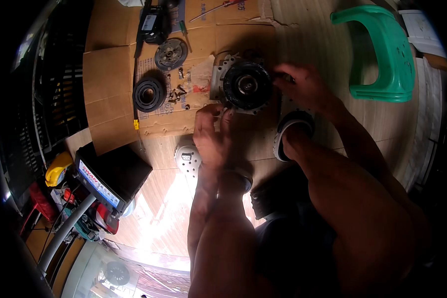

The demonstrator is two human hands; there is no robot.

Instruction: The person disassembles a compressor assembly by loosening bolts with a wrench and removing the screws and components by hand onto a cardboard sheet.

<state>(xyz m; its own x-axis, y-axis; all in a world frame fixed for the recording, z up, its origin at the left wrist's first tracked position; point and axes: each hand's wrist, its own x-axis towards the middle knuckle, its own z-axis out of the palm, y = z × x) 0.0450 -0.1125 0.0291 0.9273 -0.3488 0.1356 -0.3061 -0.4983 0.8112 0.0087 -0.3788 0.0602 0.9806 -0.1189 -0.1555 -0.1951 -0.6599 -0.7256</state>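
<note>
A round black part [247, 85] with a metal hub in its middle sits on a grey metal housing [217, 82] on the cardboard. At the housing's lower left edge is my left hand [212, 136], its thumb and fingers bent and apart near the rim; nothing can be made out between them. My right hand [305, 87] is at the right side of the black part, fingers curled, the tips in shadow; what they hold, if anything, is hidden. Left of the housing lie several small bolts [176, 93], a black pulley ring [149, 94] and a round metal plate [171, 54].
Cardboard [109, 79] covers the floor under the parts. A power tool [154, 24] and screwdrivers [184, 30] lie at the top. A green stool [382, 54] stands at the right, a black box [111, 179] at the lower left. My shod feet are just below the housing.
</note>
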